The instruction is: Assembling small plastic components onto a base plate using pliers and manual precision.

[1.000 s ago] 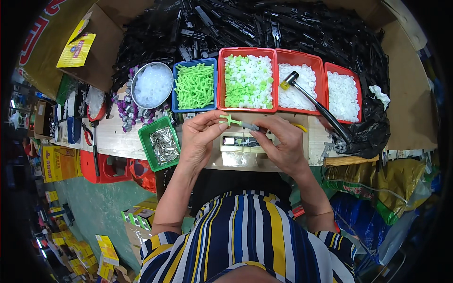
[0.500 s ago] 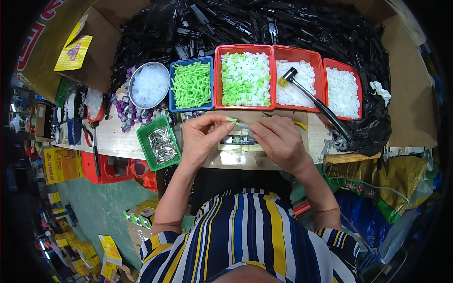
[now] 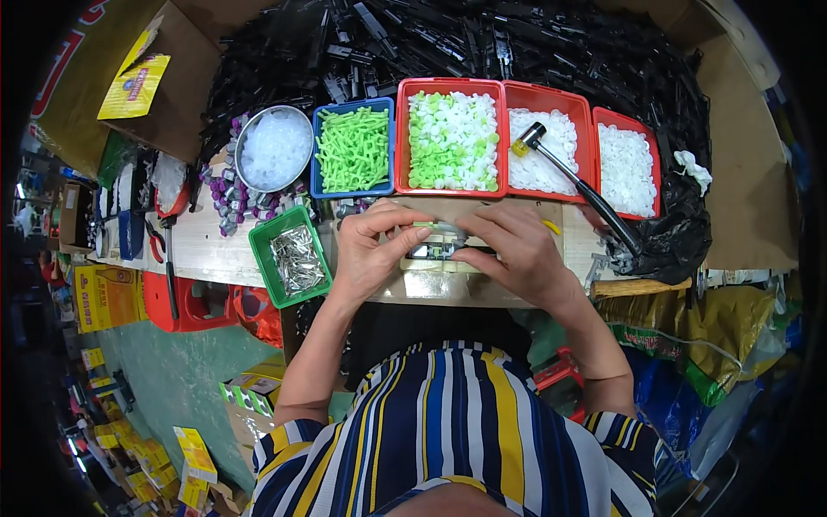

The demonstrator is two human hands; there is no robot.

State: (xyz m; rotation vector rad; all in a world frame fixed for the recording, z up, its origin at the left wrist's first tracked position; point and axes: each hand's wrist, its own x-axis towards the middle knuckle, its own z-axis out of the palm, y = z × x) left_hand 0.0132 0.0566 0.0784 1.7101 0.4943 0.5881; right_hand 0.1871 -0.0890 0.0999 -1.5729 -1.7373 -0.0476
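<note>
- 1 green tray (image 3: pixel 299 295), then 1 blue tray (image 3: pixel 355 193).
- 1 green part (image 3: pixel 425 226) pinched by left hand (image 3: pixel 365 257), thumb-to-index, near 1 black mechanism (image 3: pixel 436 251).
- Right hand (image 3: pixel 522 257) half-curled beside; hold can't be told.
- 3 red trays (image 3: pixel 587 138), 1 hammer (image 3: pixel 596 202).

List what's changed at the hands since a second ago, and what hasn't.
The left hand, still pinching the green piece, has moved it slightly toward the black part below. The right hand has spread its thumb away from its index finger, toward that part; whether it still grips is unclear. Hammer and green tray stayed put.
</note>
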